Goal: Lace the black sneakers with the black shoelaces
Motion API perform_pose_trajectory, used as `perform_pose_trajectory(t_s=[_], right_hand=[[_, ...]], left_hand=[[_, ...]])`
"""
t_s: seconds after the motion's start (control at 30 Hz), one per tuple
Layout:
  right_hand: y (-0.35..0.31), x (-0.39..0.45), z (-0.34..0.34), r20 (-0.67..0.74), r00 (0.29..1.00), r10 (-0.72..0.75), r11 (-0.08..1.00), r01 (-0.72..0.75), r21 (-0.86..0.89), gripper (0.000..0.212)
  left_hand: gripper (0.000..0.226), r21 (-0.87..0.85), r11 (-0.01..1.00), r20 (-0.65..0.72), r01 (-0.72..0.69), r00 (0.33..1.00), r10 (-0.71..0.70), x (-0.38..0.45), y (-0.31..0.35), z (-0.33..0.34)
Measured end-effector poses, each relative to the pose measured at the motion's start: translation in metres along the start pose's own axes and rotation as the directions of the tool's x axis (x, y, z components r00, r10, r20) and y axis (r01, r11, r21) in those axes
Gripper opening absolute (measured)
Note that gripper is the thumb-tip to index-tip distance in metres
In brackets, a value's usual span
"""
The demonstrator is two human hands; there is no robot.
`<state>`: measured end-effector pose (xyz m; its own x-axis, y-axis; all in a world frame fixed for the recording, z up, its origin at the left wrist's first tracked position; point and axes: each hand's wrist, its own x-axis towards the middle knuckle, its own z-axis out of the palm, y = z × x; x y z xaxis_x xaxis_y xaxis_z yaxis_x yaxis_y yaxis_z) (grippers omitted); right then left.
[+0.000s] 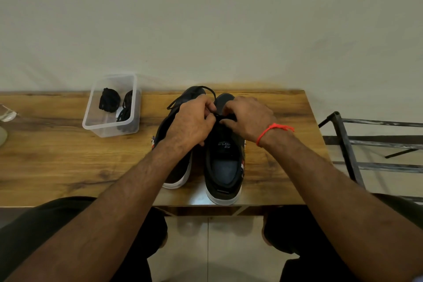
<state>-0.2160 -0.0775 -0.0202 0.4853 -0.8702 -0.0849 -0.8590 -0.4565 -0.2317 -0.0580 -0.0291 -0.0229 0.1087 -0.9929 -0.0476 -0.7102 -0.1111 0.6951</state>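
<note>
Spare black laces (109, 100) lie coiled in a clear plastic tub (91, 119) at the left of the wooden counter (57, 155). Just right of the tub, two black sneakers (223, 167) stand side by side, toes toward the wall. Over the right shoe's eyelets, the left hand (192, 121) pinches a black shoelace (203, 88), which loops up past the toes. The right hand (248, 117), a red thread (272, 129) round its wrist, has fingers curled onto the same lace. A metal rack (366, 142) stands at far right.
</note>
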Motion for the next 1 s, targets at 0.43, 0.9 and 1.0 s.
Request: perform_pose_trajectory(t_s=[0.43,0.9,1.0], right_hand=[[-0.011,0.0,0.009,-0.086,0.995,-0.048,0.995,0.055,0.079,0.024],[0.013,0.0,-0.038,-0.165,0.983,0.078,0.773,0.045,0.633,0.035],[0.002,-0.004,-0.038,-0.013,0.987,-0.163,0.794,0.139,0.591,0.027]], left_hand=[[0.013,-0.068,0.994,0.077,0.081,0.994,-0.076,0.004,0.001,-0.006],[0.015,-0.315,0.937,-0.223,-0.153,0.971,0.084,0.006,0.015,-0.012],[0.018,-0.508,0.827,-0.273,-0.239,0.956,0.108,0.004,0.026,-0.02]])
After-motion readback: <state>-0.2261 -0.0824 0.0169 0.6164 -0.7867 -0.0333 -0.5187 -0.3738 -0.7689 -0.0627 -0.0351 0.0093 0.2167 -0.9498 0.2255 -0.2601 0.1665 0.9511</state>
